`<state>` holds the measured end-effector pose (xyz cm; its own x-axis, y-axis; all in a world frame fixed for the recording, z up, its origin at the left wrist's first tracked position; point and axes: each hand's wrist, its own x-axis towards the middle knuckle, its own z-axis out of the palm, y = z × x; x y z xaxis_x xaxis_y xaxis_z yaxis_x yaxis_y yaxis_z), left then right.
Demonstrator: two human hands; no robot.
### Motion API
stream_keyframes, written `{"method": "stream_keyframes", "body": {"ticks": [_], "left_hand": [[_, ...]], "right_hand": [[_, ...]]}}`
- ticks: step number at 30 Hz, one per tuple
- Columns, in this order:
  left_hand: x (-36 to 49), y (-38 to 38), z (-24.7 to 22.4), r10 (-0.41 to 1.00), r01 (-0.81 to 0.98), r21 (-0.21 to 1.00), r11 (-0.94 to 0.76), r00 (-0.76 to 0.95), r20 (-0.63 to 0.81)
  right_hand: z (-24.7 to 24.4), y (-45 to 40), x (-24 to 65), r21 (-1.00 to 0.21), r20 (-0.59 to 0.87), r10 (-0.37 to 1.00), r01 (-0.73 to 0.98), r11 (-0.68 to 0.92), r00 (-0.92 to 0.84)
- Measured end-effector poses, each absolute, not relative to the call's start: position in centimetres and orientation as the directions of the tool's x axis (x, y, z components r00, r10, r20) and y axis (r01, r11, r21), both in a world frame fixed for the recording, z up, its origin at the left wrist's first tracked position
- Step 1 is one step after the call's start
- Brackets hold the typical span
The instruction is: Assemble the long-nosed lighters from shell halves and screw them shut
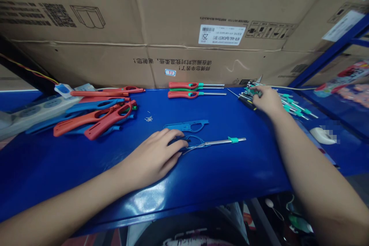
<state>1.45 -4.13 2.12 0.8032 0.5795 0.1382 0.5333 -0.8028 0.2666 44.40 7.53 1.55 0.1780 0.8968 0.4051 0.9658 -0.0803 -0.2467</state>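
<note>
My left hand [157, 153] lies over a blue lighter half at the table's middle, its fingers bent on the handle. From there a metal tube [221, 142] with a teal collar points right, thin wires at its base. Just behind lies another blue handle half [187, 125]. My right hand [268, 101] is at the back right, fingertips pinched together at a pile of metal rods with teal parts [296, 107]; what they grip is too small to name. Beside those fingers lies a black and yellow screwdriver [247, 102].
Red, orange and blue lighter shells [98, 117] are heaped at left beside a power strip [43, 109]. Red lighters [184, 94] lie at the back before a large cardboard box [115, 61]. Small metal pins [148, 118] are left of centre; a white object [323, 135] is at right.
</note>
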Motion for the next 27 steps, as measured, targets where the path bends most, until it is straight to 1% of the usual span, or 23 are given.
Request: {"method": "stream_keyframes", "body": {"ticks": [2,4,6,7,8,10,12,14,15,17,20,22,24,26,27], "left_hand": [[1.6,-4.1,2.3,0.582,0.533,0.271,-0.802,0.799,0.150],[1.7,-4.1,2.4,0.590,0.537,0.277,-0.797,0.791,0.165],[1.8,-4.1,2.4,0.615,0.555,0.292,-0.778,0.767,0.181],[1.8,-4.1,2.3,0.632,0.566,0.306,-0.765,0.752,0.190],[1.8,-4.0,2.3,0.648,0.575,0.323,-0.752,0.736,0.198],[1.8,-3.9,2.1,0.670,0.582,0.359,-0.730,0.712,0.207],[1.7,-3.8,1.8,0.676,0.575,0.385,-0.722,0.705,0.214],[1.7,-3.7,1.6,0.674,0.566,0.400,-0.721,0.706,0.216],[1.7,-3.6,1.6,0.673,0.561,0.407,-0.721,0.708,0.215],[1.7,-3.6,1.5,0.671,0.555,0.419,-0.718,0.711,0.208],[1.7,-3.6,1.5,0.671,0.550,0.432,-0.715,0.714,0.201],[1.6,-3.6,1.5,0.671,0.550,0.432,-0.715,0.714,0.200],[1.6,-3.7,1.4,0.676,0.557,0.430,-0.710,0.710,0.197],[1.6,-3.8,1.4,0.684,0.565,0.433,-0.703,0.704,0.192],[1.6,-3.9,1.3,0.688,0.567,0.437,-0.698,0.701,0.189]], "right_hand": [[2.1,7.2,44.0,-0.246,0.459,0.870,0.967,-0.069,0.178],[2.8,6.8,43.2,-0.251,0.531,0.835,0.968,-0.005,0.142],[3.5,6.4,41.9,-0.258,0.568,0.822,0.956,0.140,0.033],[3.8,6.1,41.1,-0.265,0.551,0.833,0.936,0.230,-0.048],[4.0,5.8,40.3,-0.284,0.501,0.855,0.907,0.312,-0.137],[4.4,5.0,38.4,-0.362,0.345,0.894,0.837,0.409,-0.288],[4.5,4.2,36.8,-0.455,0.163,0.908,0.788,0.415,-0.385],[4.6,3.4,35.7,-0.525,0.012,0.890,0.755,0.393,-0.456],[4.5,3.2,35.3,-0.536,-0.039,0.879,0.752,0.384,-0.476],[4.5,2.9,35.0,-0.508,-0.089,0.871,0.774,0.378,-0.484],[4.2,3.0,35.0,-0.417,-0.119,0.867,0.817,0.398,-0.484],[4.2,3.1,35.0,-0.383,-0.102,0.846,0.805,0.453,-0.524],[4.2,3.0,34.7,-0.384,-0.031,0.822,0.766,0.516,-0.569],[4.5,2.5,33.9,-0.412,0.040,0.804,0.723,0.554,-0.593],[4.6,2.1,33.4,-0.431,0.050,0.795,0.705,0.563,-0.605]]}}
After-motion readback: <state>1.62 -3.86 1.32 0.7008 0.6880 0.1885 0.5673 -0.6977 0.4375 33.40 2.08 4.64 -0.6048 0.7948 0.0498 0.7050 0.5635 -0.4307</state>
